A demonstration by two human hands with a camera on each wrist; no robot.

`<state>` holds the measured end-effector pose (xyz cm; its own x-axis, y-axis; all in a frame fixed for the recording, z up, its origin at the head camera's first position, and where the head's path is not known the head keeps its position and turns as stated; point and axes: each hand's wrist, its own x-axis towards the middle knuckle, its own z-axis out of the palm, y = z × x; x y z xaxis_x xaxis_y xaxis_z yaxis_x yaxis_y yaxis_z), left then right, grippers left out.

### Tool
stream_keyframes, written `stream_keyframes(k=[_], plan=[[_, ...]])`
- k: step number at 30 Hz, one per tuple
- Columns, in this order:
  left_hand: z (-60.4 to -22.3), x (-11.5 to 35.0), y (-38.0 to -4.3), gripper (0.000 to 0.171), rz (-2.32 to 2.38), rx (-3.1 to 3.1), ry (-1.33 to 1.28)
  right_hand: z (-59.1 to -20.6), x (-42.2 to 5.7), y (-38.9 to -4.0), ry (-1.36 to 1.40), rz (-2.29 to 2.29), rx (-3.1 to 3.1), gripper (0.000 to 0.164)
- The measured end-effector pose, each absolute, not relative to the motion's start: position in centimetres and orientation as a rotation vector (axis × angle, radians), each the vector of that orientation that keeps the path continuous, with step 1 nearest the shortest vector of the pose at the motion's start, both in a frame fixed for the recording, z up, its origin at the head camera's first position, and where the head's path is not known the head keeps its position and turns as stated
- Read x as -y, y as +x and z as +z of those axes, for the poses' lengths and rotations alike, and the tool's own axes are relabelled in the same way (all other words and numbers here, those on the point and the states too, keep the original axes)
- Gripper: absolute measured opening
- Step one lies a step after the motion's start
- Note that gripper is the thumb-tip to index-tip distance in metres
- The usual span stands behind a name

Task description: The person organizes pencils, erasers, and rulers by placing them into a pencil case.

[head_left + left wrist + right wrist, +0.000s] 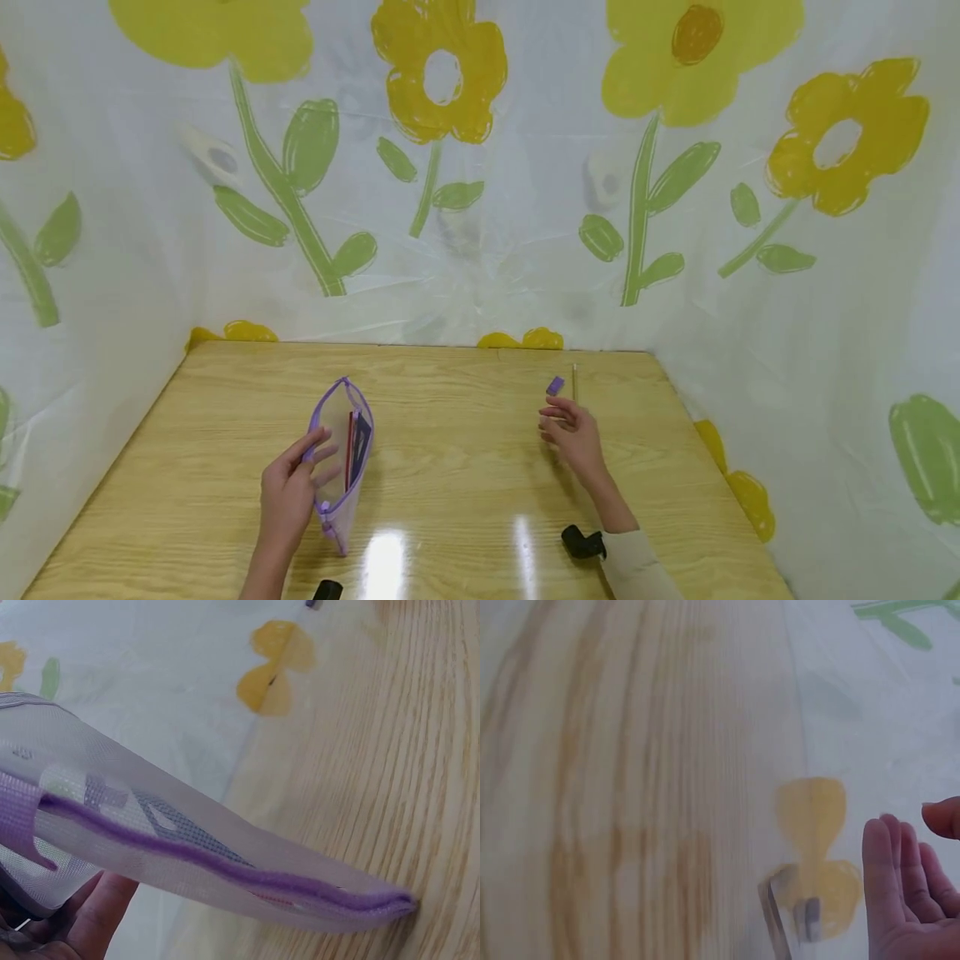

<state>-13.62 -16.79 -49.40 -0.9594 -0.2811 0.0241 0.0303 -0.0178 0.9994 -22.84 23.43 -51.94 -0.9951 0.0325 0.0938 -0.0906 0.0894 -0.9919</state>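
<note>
My left hand (288, 492) grips the near-left rim of a see-through mesh zip pouch (341, 527) with purple edging, holding its mouth spread apart. Inside it show a thin red-edged item (348, 450) and a dark blue flat piece (361, 440) with a cut-out. In the left wrist view the mesh pouch (225, 900) slants down, its bottom corner at the wood. My right hand (576, 442) hovers over the table with loosely bent fingers, holding nothing. Just beyond its fingertips lie a purple eraser (555, 386) and a thin pencil (575, 382), partly hidden by the hand.
The wood-grain table (450, 450) is enclosed at the back and sides by a white flower-print cloth (517, 250). Black wrist-camera mounts show below the hands, one of them the right mount (582, 542). Light glares off the table's near part.
</note>
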Motion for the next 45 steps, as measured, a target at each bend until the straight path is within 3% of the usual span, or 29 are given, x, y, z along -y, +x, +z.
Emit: stream_keyframes(k=[45], plan=[[-49.0,16.1,-14.3,0.045,-2.057,2.102,0.239,-50.6,-31.2,-29.6,-0.121,1.920,2.578,0.051]])
